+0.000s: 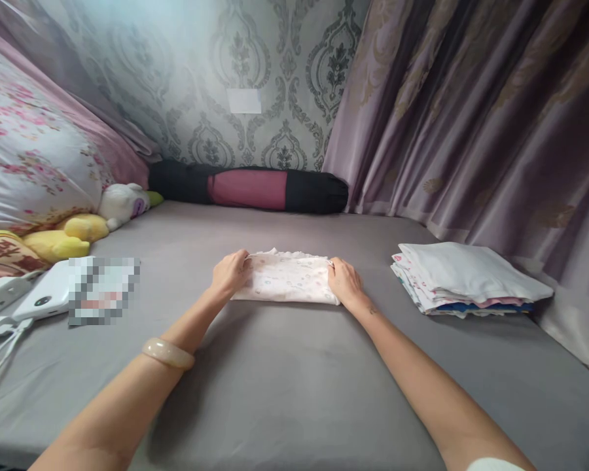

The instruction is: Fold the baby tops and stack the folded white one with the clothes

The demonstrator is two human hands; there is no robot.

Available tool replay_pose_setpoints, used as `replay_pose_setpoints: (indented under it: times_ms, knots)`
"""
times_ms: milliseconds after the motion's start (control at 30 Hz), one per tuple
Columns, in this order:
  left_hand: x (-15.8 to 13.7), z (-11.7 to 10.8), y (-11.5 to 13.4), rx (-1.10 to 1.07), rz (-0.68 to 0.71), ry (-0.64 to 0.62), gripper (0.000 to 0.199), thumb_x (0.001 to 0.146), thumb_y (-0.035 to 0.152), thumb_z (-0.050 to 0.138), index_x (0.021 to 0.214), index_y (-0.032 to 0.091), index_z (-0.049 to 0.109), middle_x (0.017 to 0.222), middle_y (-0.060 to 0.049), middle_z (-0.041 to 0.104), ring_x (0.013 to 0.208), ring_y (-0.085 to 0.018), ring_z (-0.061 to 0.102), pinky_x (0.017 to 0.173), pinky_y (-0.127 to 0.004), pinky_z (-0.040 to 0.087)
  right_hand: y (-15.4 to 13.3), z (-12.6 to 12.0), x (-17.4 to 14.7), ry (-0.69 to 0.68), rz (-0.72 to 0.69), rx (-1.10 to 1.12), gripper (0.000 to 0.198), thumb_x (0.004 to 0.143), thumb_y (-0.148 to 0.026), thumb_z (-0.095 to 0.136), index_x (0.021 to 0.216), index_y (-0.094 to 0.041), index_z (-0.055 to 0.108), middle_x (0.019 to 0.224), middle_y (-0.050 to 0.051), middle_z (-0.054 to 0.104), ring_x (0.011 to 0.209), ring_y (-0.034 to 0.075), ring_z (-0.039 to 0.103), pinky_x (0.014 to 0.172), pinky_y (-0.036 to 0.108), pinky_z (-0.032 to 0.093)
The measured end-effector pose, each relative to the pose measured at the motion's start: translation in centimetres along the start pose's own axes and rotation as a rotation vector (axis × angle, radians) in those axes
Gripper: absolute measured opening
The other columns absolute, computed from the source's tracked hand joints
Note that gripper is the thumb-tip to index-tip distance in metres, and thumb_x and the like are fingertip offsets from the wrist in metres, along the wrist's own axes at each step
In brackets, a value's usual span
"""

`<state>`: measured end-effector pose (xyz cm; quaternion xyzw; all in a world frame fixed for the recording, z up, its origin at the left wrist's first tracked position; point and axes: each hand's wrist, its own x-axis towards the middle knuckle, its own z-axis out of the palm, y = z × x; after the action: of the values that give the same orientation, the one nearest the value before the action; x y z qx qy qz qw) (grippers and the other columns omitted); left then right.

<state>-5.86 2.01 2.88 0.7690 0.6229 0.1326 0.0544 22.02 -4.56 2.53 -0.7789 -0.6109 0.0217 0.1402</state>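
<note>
A pale pink cloth with a small faint print [289, 278] lies folded into a rectangle on the grey bed sheet [285, 379]. At its left end, my left hand [230, 271] is closed on the upper corner. My right hand [344, 280] pinches the opposite upper corner. The far edge of the cloth is slightly ruffled, and its near edge is straight. A light bangle [168, 354] sits on my left forearm.
A stack of folded cloths [471, 278] lies to the right, by the curtain [422, 131]. Leftward are a power strip [4, 297], a white device [49, 294], a blurred flat object [103, 291] and plush toys [122, 203]. A dark roll [248, 190] lies along the wall.
</note>
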Motion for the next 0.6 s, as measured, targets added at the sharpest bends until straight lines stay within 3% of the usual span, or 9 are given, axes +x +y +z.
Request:
replay_pose_setpoints:
  times_ms: [367,600]
  knots:
    - [1.7,1.7,0.6,0.024,-0.001,0.075,0.024,0.094,0.025,0.036,0.102,0.020,0.059,0.105,-0.011,0.069,0.096,-0.023,0.063,0.071,-0.029,0.042,-0.5,0.8,2.1,0.011,0.095,-0.009,0.030,0.100,-0.026,0.035,0.112,-0.017,0.061,0.118,0.015,0.065,0.108,0.024,0.062,0.084,0.031,0.045]
    - [1.9,1.8,1.1,0.021,-0.028,0.056,0.022,0.096,0.024,0.034,0.100,0.019,0.055,0.107,-0.013,0.067,0.101,-0.025,0.062,0.072,-0.030,0.042,-0.4,1.2,2.3,0.006,0.138,0.008,0.031,0.100,-0.027,0.034,0.110,-0.015,0.061,0.115,0.016,0.066,0.106,0.025,0.064,0.083,0.033,0.046]
